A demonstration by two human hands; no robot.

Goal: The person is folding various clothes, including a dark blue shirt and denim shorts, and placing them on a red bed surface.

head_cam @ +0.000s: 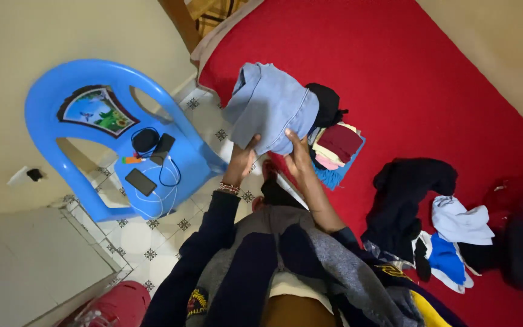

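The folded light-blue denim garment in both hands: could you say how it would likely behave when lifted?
The denim garment probably keeps its fold fairly well, since it holds a blocky shape above the left hand and right hand. Its unsupported top edge curls, so it would likely sag from one corner.

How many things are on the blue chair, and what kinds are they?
Phone: 1
Black charger block: 1
Round black pouch: 1
Small orange thing: 1
Cable: 1, as far as the tangle shows
Total: 5 on the blue chair
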